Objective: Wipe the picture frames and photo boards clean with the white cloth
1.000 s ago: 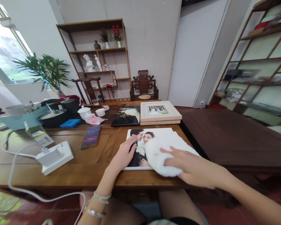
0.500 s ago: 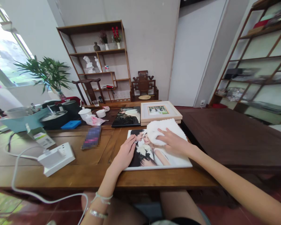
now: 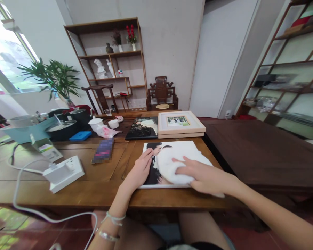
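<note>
A large wedding photo print [image 3: 187, 149] lies flat on the wooden table [image 3: 99, 194] in front of me. My left hand [image 3: 139, 170] rests flat on the print's left edge, fingers stretched out, holding it down. My right hand [image 3: 203, 175] lies on a white fluffy cloth [image 3: 169, 166], fingers spread over it, pressing it onto the middle of the print. The cloth covers much of the picture.
Behind the print lie a dark photo print [image 3: 143, 127] and a stack of pale framed pictures [image 3: 179, 124]. To the left are a blurred phone [image 3: 103, 151], a white power strip [image 3: 64, 173] with cable, pots [image 3: 61, 129] and cups. A dark bench [image 3: 258, 152] stands at the right.
My right hand has slid the cloth from the print's far part back toward me, onto its middle. One second ago it was at the near right corner. My left hand has stayed put.
</note>
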The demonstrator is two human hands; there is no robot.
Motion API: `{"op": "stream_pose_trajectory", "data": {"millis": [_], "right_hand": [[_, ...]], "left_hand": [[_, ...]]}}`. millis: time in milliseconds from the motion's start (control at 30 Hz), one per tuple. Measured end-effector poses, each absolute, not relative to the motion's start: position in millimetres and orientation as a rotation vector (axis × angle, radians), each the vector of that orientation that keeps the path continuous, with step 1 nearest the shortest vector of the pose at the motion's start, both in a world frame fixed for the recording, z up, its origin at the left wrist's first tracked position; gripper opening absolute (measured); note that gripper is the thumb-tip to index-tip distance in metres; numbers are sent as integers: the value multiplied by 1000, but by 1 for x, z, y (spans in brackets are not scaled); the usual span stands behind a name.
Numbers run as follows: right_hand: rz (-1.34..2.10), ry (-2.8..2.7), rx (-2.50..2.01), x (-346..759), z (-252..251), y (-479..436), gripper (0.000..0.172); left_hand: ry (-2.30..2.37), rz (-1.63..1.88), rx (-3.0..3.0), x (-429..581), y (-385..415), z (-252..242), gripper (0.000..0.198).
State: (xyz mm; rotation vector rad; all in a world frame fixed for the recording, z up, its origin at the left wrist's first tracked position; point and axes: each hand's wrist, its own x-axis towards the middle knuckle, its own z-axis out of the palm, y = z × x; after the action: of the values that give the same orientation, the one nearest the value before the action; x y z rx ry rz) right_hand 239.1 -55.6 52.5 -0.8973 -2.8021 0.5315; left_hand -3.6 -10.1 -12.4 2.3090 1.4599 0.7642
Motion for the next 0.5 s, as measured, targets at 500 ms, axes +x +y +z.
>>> {"op": "stream_pose_trajectory", "data": {"millis": [500], "right_hand": [[217,-2787,-1015,218,34,-24,58]], "left_hand": [[1465,855,2282,-3,-6,-15,43]]}}
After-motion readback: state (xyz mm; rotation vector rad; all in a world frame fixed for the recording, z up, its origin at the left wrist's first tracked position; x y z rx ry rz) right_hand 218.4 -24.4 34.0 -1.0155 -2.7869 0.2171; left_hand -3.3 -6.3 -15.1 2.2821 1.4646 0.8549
